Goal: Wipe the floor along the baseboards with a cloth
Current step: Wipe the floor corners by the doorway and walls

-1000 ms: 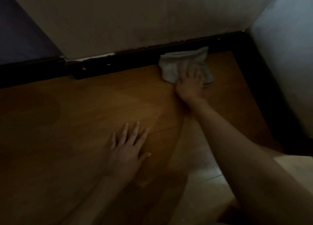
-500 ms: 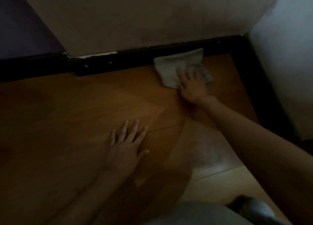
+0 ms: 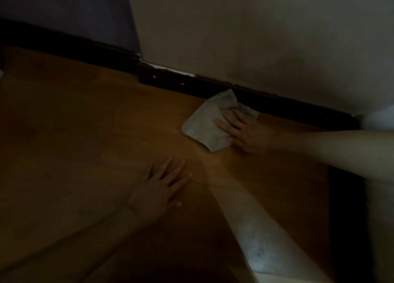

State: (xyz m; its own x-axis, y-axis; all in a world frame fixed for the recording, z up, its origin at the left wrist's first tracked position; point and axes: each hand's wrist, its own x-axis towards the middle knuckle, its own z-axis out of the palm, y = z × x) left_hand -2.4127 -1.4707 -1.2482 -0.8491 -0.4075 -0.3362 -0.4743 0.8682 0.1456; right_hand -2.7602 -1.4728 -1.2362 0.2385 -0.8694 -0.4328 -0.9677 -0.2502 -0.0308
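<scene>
A pale grey folded cloth (image 3: 207, 123) lies flat on the brown wooden floor (image 3: 89, 133), its far corner touching the dark baseboard (image 3: 277, 104). My right hand (image 3: 245, 131) presses down on the cloth's right half with fingers spread, arm reaching in from the right. My left hand (image 3: 162, 189) rests palm down on the bare floor nearer to me, fingers apart, holding nothing.
A pale wall (image 3: 255, 37) rises behind the baseboard. The baseboard steps back at a chipped outer corner (image 3: 149, 71) toward a darker wall (image 3: 64, 10) on the left. Another dark baseboard (image 3: 345, 208) runs along the right. The room is dim.
My right hand has slid the cloth leftward along the baseboard, away from the right corner. The view has swung left. My left hand stays planted on the floor.
</scene>
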